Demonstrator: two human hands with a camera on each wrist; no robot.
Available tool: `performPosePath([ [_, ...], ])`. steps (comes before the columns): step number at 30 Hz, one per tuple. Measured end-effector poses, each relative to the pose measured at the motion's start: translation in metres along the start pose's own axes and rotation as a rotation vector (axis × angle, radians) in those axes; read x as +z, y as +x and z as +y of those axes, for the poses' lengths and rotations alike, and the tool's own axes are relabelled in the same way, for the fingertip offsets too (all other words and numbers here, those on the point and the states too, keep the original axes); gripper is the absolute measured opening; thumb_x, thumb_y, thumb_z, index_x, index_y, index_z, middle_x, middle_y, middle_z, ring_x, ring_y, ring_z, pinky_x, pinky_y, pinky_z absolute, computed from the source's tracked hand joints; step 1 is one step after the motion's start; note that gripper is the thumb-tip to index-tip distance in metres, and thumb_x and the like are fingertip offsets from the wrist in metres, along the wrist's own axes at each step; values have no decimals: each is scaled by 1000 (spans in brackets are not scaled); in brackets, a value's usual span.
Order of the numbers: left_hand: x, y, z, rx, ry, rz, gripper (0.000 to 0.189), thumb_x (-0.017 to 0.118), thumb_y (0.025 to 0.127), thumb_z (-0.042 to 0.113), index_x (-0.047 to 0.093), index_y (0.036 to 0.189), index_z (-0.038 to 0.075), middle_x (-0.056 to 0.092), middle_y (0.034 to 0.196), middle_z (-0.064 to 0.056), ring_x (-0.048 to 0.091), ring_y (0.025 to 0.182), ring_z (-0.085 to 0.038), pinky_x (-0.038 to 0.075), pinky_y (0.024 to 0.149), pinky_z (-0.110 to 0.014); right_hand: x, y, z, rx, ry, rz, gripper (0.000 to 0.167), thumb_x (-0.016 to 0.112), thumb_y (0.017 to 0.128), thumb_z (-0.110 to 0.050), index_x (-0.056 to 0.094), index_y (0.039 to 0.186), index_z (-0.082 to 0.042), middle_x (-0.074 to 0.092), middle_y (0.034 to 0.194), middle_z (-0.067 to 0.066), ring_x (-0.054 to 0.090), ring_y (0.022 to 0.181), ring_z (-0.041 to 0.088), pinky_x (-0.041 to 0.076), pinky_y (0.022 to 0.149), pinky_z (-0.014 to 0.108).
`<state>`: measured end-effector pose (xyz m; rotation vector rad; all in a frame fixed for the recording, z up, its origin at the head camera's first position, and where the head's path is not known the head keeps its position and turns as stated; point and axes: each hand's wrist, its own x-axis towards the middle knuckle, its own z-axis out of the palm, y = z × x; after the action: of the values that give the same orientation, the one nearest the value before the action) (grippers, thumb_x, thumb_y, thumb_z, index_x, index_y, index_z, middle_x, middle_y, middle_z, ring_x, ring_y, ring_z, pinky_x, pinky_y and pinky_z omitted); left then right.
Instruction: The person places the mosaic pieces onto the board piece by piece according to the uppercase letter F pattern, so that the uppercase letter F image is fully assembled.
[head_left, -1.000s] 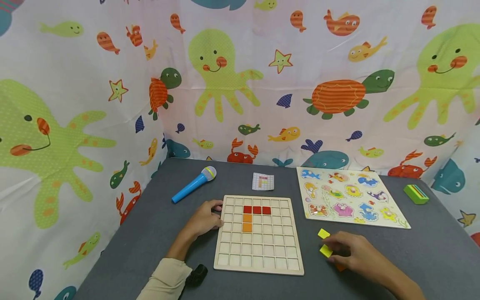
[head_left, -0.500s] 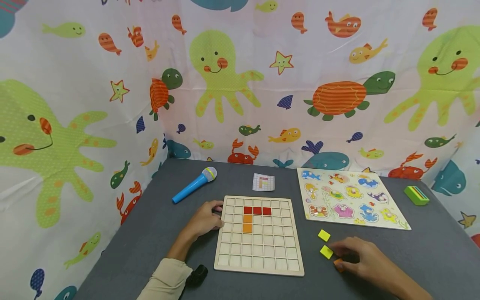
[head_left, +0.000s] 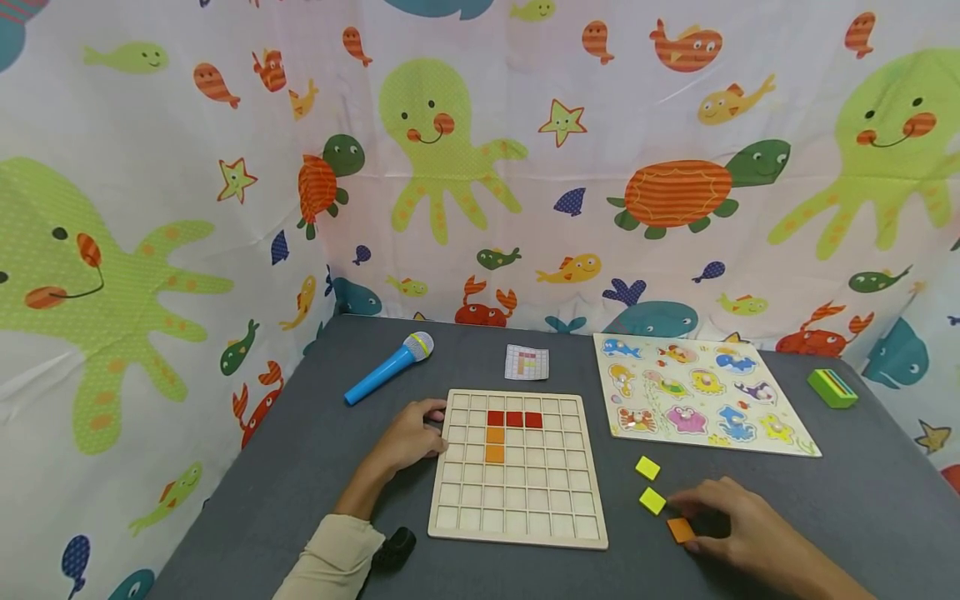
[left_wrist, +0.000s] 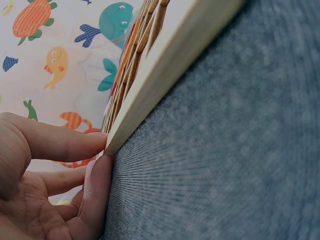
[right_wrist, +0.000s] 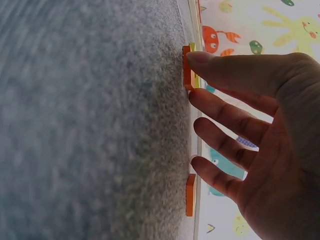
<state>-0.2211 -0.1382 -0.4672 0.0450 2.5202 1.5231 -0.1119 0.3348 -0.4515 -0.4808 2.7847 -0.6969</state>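
Observation:
A pale wooden grid board (head_left: 517,504) lies flat on the grey table, with three red tiles (head_left: 513,419) in a row and two orange tiles (head_left: 495,445) below the leftmost. At the board's left edge, my left hand (head_left: 407,437) holds on with thumb and fingertips, seen close in the left wrist view. My right hand (head_left: 731,518) is spread beside a loose orange tile (head_left: 681,530); its thumb (right_wrist: 200,57) touches that tile. Two yellow tiles (head_left: 651,501) lie just left of the right fingertips. Another orange piece (right_wrist: 190,195) shows only in the right wrist view.
A blue toy microphone (head_left: 386,370) lies behind the left hand. Past the board is a small printed pattern card (head_left: 527,363). A sea-animal puzzle board (head_left: 705,396) and a green block (head_left: 832,389) sit at back right. Printed cloth surrounds the table.
My right hand has drawn slightly right and toward me, its thumb and index spreading. The loose orange tile, earlier mostly covered, is now visible. My left hand and the board stay put.

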Motion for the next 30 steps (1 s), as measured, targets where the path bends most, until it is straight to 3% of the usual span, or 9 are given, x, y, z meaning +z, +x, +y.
performPosePath([
  [11, -1, 0, -1, 11, 0, 5, 68, 72, 80, -5, 59, 146, -1, 58, 125, -16, 65, 93, -21, 60, 75, -35, 0, -5, 5, -49, -15, 11, 44, 89, 85, -35, 74, 125, -24, 64, 112, -12, 50, 95, -1, 50, 78, 24],
  [21, -1, -1, -1, 18, -8, -2, 70, 72, 78, -6, 58, 147, -1, 58, 126, -17, 64, 93, -21, 60, 74, -34, 0, -1, 3, -32, 10, -16, 38, 86, 87, -29, 75, 123, -22, 66, 110, -12, 49, 91, -2, 49, 75, 24],
  [30, -1, -1, -2, 13, -2, 0, 70, 72, 79, -5, 58, 147, -1, 58, 126, -16, 64, 94, -21, 60, 75, -35, 2, 2, -3, -42, -29, 9, 33, 85, 88, -35, 77, 118, -24, 63, 103, -16, 48, 88, -3, 49, 73, 24],
])
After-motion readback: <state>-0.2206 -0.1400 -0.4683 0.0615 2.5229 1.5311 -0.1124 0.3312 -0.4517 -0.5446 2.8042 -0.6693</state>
